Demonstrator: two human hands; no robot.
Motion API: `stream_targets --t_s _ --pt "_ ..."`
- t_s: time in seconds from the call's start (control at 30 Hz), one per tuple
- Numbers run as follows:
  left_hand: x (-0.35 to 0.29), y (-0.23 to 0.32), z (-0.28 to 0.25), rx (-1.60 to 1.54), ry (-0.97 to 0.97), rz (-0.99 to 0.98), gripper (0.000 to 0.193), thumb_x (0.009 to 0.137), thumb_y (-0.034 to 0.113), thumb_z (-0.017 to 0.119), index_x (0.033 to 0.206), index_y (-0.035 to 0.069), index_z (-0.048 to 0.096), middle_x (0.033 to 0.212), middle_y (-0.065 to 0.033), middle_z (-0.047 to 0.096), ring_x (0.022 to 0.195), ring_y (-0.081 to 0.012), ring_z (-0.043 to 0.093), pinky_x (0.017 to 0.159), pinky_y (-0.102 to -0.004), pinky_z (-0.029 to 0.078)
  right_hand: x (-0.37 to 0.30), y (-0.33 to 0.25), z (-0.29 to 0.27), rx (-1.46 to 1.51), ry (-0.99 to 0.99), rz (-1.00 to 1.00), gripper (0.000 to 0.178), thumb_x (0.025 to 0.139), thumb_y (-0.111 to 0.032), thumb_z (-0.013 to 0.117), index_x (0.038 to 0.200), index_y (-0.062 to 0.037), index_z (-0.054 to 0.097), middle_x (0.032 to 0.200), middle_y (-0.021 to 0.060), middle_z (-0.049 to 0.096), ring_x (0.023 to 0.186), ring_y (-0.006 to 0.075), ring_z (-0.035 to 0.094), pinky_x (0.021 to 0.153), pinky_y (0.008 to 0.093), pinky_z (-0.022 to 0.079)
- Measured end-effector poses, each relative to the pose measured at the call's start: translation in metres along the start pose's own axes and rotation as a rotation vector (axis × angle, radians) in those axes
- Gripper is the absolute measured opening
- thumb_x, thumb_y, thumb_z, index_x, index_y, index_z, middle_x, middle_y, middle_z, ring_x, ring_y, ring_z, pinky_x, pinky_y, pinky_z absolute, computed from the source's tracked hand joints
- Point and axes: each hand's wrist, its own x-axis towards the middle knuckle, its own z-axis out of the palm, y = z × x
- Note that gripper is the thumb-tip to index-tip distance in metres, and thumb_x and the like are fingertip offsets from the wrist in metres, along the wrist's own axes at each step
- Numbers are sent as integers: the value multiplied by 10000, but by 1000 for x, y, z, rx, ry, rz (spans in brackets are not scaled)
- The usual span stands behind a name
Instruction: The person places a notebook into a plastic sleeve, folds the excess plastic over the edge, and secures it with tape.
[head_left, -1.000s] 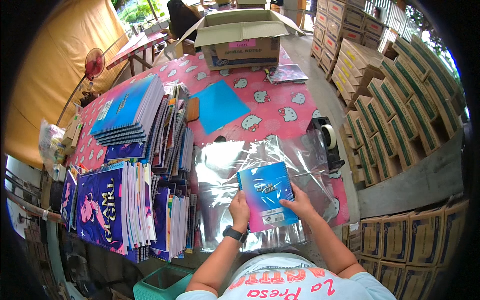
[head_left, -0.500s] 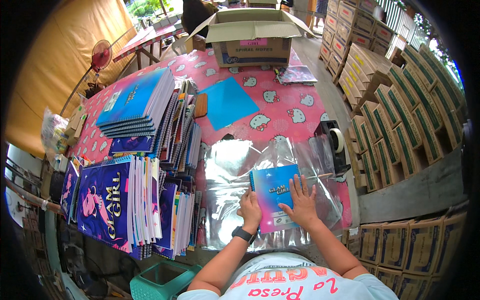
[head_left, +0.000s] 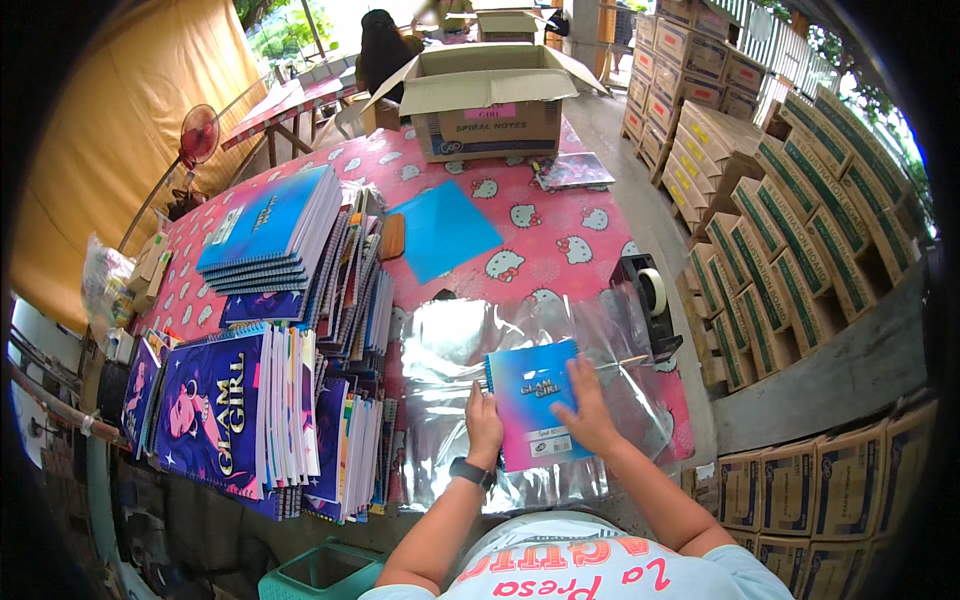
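**Notebook lying on clear film, both hands at its sides**

The right hand (head_left: 590, 408) was released and spread, its extended fingers laid over the right edge of a blue-to-pink spiral notebook (head_left: 528, 408), thumb on the cover. The left hand (head_left: 484, 425) was at the notebook's left, coil-bound edge, fingers pointing away from the body; whether it pinched that edge could not be told. A dark wristwatch (head_left: 473, 472) sat on the left wrist.

The notebook lay flat, cover up, on a sheet of clear plastic film (head_left: 440, 350), near the desk's front edge. The film was wrinkled and glossy, spread over the pink patterned covering of the desk (head_left: 550, 222).

Right of the film: a black tape dispenser (head_left: 660, 325) with a pale roll. Beyond the film: a blue sheet (head_left: 448, 235), with a brown board (head_left: 392, 238) just beside its left edge. Left of the film: piled spiral notebooks, a blue-covered stack (head_left: 270, 225) farther back and a purple-covered stack (head_left: 210, 410) nearer the body.

At the far end stood an open carton (head_left: 490, 132), flaps out, a flat packet (head_left: 577, 170) near its right side. Off the desk, a green crate (head_left: 325, 572) was below left; stacked cardboard boxes (head_left: 790, 485) stood at right.
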Motion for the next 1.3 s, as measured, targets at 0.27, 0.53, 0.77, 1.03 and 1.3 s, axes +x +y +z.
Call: stream_targets --t_s 0.27,0.53,0.77,1.03,1.3 --pt "-11 28 1 -128 -80 -168 375 954 230 390 1173 -30 547 957 -183 642 834 -277 604 749 -355 443 -15 49 19 450 75 407 603 767 -123 688 1279 57 425 1087 161 604 980 208 583 844 304 455" --pt "-9 14 3 -10 -31 -52 347 950 256 398 1050 -10 597 790 -182 638 736 -296 611 686 -389 445 -18 21 10 97 19 315 720 822 -298 614 1382 9 283 1365 213 398 1269 337 377 1001 449 337" --pt "-2 14 -4 177 9 39 355 918 290 458 1049 -5 606 816 -202 643 806 -339 617 722 -424 444 -13 -6 21 -627 -171 -76 620 919 -395 395 1411 -47 248 1500 139 150 1383 293 152 1014 628 205" --pt "24 -10 -75 1188 397 498 627 744 258 667 1256 -16 430 1141 -187 541 1031 -345 501 872 -483 412 -14 2 20 -795 -6 -184 617 905 -476 393 1356 -56 357 1435 151 283 1332 282 257 952 571 332" --pt "44 -15 -99 274 -220 209 417 776 37 598 1170 -44 489 1064 -170 585 1010 -286 550 923 -400 417 -3 14 28 -542 -360 -29 482 746 -183 567 1210 -55 529 1309 161 458 1296 283 339 1008 602 239"
